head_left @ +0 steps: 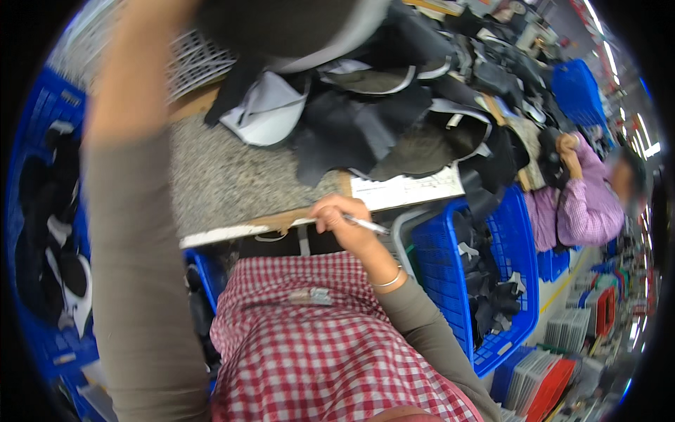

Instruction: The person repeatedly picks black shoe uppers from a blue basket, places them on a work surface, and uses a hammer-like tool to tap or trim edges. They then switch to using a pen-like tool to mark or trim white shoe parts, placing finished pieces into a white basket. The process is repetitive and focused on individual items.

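My right hand (344, 216) is at the table's near edge, its fingers closed around a slim white pen (367, 225) that points to the right. Stretched far forward on the left, my left arm brings my left hand (158, 17) to the top edge of the view. It is smeared by motion, and its fingers are out of sight. Beside it, a large black piece with a white edge (281, 32) looms blurred and close; whether my left hand holds it cannot be made out. Black cut pieces with white edging (394, 126) lie heaped on the grey tabletop (225, 169).
A white paper sheet (411, 188) lies along the table edge. Blue crates with black pieces stand at right (436, 260) and far left (35, 344). A white plastic grid crate (200, 67) sits at the back left. A co-worker in a pink checked shirt (590, 214) works at right.
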The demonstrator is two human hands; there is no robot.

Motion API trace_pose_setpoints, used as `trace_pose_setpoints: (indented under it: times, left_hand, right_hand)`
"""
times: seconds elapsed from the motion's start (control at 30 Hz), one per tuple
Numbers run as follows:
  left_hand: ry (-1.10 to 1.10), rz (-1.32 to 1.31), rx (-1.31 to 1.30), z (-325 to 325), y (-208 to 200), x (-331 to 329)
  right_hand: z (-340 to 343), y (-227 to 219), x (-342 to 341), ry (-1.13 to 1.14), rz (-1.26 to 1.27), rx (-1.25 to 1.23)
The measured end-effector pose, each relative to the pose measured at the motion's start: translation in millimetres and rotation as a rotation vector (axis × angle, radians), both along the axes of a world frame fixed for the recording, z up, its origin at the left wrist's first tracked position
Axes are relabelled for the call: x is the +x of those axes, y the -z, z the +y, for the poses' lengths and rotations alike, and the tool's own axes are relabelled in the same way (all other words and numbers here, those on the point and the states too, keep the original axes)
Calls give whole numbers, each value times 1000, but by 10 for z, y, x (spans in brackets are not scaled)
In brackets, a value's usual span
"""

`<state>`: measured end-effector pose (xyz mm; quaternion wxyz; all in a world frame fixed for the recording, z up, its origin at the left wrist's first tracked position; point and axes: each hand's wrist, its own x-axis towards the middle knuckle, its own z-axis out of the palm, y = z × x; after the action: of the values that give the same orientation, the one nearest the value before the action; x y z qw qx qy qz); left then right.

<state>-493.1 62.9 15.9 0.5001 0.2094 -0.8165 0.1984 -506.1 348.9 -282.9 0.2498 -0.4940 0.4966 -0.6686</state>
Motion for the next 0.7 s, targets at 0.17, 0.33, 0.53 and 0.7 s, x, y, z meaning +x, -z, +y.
trace_pose_setpoints:
  times: [0.17, 0.33, 0.53, 0.7]
  left_hand:
    - [250, -148, 61, 189, 683, -1204]
    - [830, 17, 353, 138, 1055, -763]
    - [397, -24, 345, -583, 2145, 1269]
    - [-478, 40, 629, -754, 2906, 3976]
  right_hand:
    - [51, 2, 41, 42, 3, 94]
    - [149, 67, 66, 108, -43, 249]
    - [-117, -54, 3, 267, 288, 98]
    - [-173, -5, -127, 257, 198, 123]
